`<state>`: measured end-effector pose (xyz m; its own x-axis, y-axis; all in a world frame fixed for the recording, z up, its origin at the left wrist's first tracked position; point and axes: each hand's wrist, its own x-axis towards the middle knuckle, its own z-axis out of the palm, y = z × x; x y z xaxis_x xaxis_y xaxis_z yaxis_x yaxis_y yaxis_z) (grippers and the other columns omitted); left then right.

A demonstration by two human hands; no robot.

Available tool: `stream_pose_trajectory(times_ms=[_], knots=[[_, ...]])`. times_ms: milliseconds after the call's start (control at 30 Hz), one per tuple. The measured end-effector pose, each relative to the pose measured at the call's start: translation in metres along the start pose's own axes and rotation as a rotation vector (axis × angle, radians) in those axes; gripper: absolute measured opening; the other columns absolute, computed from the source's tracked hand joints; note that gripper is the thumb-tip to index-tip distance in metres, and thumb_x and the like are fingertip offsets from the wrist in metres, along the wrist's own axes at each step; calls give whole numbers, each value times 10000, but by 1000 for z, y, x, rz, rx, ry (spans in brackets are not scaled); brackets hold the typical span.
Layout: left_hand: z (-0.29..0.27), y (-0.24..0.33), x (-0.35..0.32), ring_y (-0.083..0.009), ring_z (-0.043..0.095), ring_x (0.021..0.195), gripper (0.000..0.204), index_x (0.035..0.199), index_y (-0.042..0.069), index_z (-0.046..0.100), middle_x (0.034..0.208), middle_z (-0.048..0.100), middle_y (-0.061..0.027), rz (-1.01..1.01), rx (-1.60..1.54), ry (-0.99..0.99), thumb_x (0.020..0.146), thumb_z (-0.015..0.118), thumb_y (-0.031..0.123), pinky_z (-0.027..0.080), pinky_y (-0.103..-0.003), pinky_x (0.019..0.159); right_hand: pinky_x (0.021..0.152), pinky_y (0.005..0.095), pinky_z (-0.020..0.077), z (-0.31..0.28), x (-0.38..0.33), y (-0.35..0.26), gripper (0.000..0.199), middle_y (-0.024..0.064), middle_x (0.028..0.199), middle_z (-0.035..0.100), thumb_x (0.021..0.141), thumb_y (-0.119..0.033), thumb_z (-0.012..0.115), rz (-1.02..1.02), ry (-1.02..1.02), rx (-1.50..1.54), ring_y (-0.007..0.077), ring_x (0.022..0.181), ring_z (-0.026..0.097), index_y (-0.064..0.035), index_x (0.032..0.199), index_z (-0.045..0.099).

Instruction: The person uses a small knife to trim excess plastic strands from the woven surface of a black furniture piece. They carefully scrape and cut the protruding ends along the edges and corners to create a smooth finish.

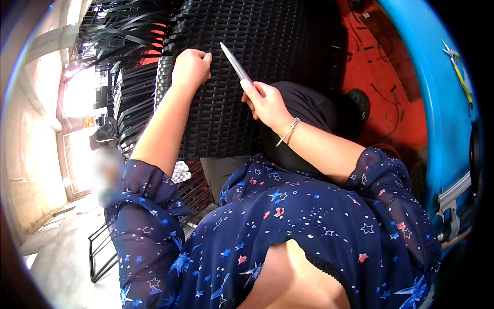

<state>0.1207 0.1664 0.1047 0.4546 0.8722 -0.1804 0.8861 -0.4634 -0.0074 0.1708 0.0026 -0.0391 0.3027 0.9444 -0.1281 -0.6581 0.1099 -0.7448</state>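
Note:
A black woven wicker panel (267, 36) stands upright in front of me, with loose black strips fanning out at its upper left. My left hand (191, 67) is closed against the weave near the panel's left side, pinching a strand. My right hand (265, 103) grips a slim grey metal tool (234, 63) whose pointed tip angles up and left toward the weave. A thin bracelet circles my right wrist. Dark blue star-patterned sleeves cover both upper arms.
A black cloth (309, 105) lies over my lap under the right forearm. A red floor (381, 67) with cables lies at the upper right beside a blue curved object (437, 103). Another person sits at the left (105, 172). A black metal frame (100, 252) stands on the concrete floor.

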Motion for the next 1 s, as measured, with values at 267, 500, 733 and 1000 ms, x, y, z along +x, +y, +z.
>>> stream_pose_trajectory(times_ms=[267,500,733,1000], knots=[[12,-2,-12,-141,670,532,244,990,39,773,629,700,-61,32,-178,151,958,665,256,543,-280,590,443,242,403,1,2,2,487,-28,572,506,1022,-477,597,7,4,1,63,446,473,-40,809,627],[31,-20,-11,-169,678,545,224,982,34,764,640,699,-88,267,-77,366,949,662,231,541,-303,598,445,239,408,0,1,1,485,-30,590,514,1021,-471,599,-2,-5,26,62,453,481,-41,800,626],[13,-10,-10,-102,632,521,235,976,-6,756,632,704,-42,103,-289,207,952,661,207,508,-266,556,452,243,419,-1,2,0,494,-24,595,517,1020,-473,600,-8,2,32,67,461,489,-36,792,624],[-19,-16,-13,-70,564,523,220,906,-17,693,670,695,-37,83,-444,377,970,690,194,450,-225,514,459,245,426,0,1,-4,499,-21,599,513,1020,-480,596,-10,4,29,70,471,488,-32,802,624]])
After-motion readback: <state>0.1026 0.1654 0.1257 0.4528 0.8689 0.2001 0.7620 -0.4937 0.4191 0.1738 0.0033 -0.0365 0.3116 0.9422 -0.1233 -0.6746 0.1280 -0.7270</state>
